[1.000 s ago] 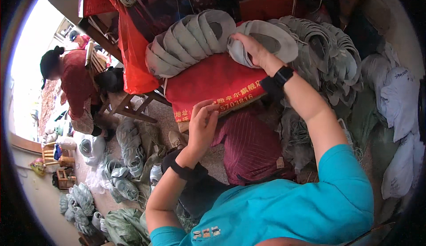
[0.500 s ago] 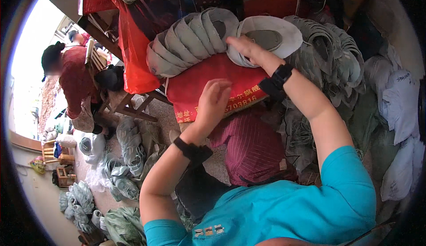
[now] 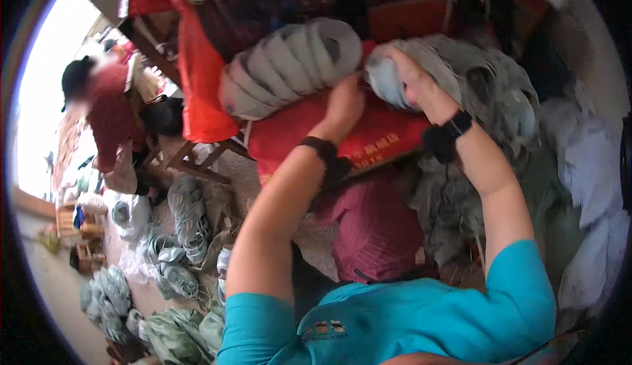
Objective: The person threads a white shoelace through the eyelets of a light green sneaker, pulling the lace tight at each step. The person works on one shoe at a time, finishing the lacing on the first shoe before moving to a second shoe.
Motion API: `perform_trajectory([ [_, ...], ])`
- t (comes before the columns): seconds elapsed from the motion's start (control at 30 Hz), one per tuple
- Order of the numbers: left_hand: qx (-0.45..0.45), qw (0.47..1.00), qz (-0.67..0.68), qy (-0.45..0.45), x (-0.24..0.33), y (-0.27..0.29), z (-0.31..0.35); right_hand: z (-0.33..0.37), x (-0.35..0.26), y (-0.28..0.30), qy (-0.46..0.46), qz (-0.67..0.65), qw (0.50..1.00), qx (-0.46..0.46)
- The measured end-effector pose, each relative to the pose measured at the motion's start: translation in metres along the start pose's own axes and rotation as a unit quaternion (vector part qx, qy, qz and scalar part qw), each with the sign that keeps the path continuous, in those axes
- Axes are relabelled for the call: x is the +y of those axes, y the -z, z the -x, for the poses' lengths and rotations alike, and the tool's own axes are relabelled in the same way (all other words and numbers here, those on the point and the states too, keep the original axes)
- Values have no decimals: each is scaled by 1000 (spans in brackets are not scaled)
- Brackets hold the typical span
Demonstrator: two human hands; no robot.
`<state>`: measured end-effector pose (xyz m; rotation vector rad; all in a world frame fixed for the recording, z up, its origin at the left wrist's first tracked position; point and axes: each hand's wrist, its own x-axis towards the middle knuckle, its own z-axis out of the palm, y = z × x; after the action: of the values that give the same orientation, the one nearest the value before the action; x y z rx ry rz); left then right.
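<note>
Grey-green shoe uppers, nested in a curved row (image 3: 289,69), lie along the far side of a red printed cloth (image 3: 283,141). At the row's right end, my left hand (image 3: 347,105) is close to the nearest upper; its fingertips are blurred, so whether it grips anything is unclear. My right hand (image 3: 416,82) is closed on a pale shoe upper (image 3: 386,82), fingers over its top. Just beyond that hand, more grey uppers hang in a thick bunch (image 3: 500,82).
A red plastic bag (image 3: 201,95) hangs left of the row. Bundled shoe uppers (image 3: 187,217) and green sacks (image 3: 174,329) lie on the floor at left. Another person (image 3: 108,115) bends over at the far left. White bags (image 3: 596,167) stand along the right side.
My left hand has moved up and right to the row's end. The pale upper, earlier with its opening showing, is now turned and narrower under my right hand, which has shifted right.
</note>
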<state>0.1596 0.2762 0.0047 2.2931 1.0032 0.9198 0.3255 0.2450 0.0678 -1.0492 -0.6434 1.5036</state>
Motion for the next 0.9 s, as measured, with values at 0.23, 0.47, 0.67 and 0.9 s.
perform_trajectory([
  [0.23, -59, 983, -168, 37, -27, -27, -10, 10, 1, -2, -60, -30, 998, -12],
  [0.47, 93, 974, 149, 142, 20, 16, 2, 26, -5, 4, -103, 47, 987, -110],
  [0.67, 63, 899, 348, 257, 29, 18, 17, 30, -4, 9, -105, 177, 969, -136],
  [0.9, -73, 760, 571, 301, 43, 18, 24, 41, 7, -5, 6, 584, 808, -76],
])
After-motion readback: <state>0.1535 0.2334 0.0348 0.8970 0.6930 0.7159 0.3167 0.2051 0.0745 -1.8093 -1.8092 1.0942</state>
